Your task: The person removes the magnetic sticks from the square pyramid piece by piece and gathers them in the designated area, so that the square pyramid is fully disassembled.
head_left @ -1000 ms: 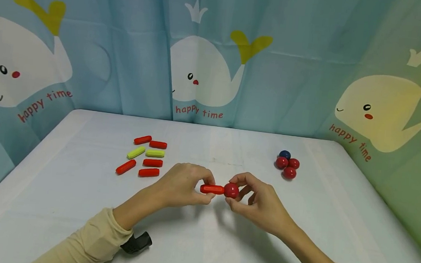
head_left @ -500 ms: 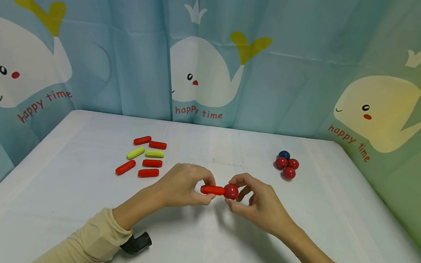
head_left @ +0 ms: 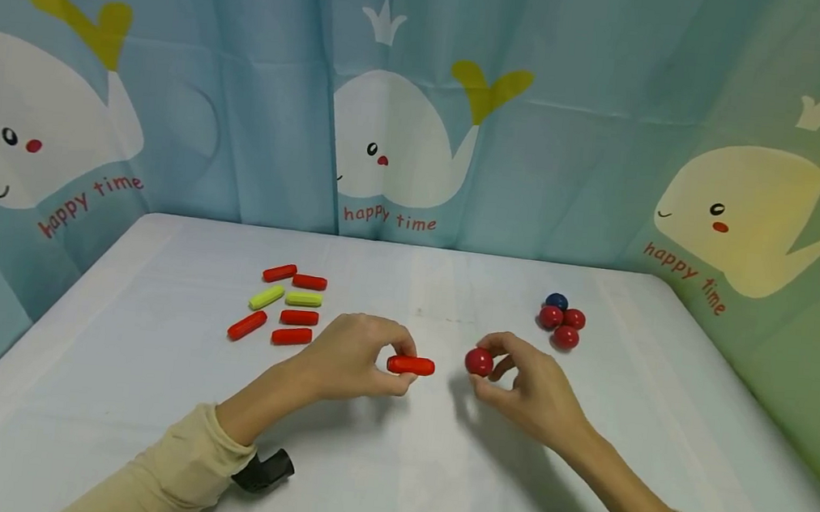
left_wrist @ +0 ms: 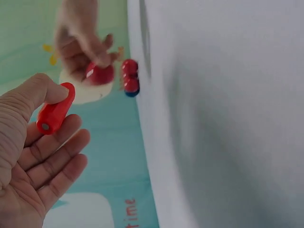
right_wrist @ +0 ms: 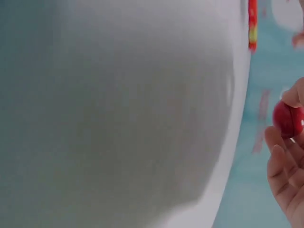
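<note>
My left hand (head_left: 357,357) pinches a short red rod (head_left: 411,365) between thumb and index finger, its free end pointing right. In the left wrist view the rod (left_wrist: 56,108) shows a small pale dot in its near end, and the other fingers lie spread below it. Across a gap, my right hand (head_left: 533,389) pinches a shiny red ball (head_left: 479,361) by thumb and fingertips. The right wrist view shows this ball (right_wrist: 287,118) at its right edge, with a dark line on it. Rod and ball are apart, both held above the white table (head_left: 420,476).
Several red rods (head_left: 299,317) and two yellow-green rods (head_left: 304,300) lie at the left of the table. At the right, three red balls (head_left: 565,337) and a dark blue ball (head_left: 556,300) sit clustered. A blue curtain (head_left: 261,113) with whales hangs behind.
Earlier the ball met the rod's right end. Now my right hand has drawn the ball away to the right and slightly up, leaving a gap; my left hand has barely moved.
</note>
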`<action>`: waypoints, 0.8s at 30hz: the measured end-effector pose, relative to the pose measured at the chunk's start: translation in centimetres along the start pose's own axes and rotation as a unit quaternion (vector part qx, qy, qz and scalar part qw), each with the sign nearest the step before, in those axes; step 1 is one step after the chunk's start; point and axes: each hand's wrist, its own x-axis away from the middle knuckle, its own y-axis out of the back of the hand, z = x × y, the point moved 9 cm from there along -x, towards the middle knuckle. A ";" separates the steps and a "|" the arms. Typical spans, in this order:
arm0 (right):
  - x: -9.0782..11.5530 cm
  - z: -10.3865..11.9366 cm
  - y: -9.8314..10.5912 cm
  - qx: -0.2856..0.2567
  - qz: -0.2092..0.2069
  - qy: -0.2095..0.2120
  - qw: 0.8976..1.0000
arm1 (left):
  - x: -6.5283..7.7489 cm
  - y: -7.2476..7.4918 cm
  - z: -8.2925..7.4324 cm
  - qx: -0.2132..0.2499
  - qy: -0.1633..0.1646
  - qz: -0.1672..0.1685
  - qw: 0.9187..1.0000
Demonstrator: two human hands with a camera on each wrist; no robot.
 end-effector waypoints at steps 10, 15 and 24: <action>1.0 -7.5 6.1 0.086 -0.065 -0.070 0.992 | 0.2 1.0 1.0 0.014 0.028 -0.011 0.999; 0.9 -10.6 7.7 0.110 -0.058 -0.106 0.987 | 0.2 0.8 1.1 0.016 0.033 -0.006 0.999; 0.7 -14.5 8.0 0.121 -0.020 -0.158 0.980 | 0.0 0.5 1.0 0.017 0.025 0.000 1.000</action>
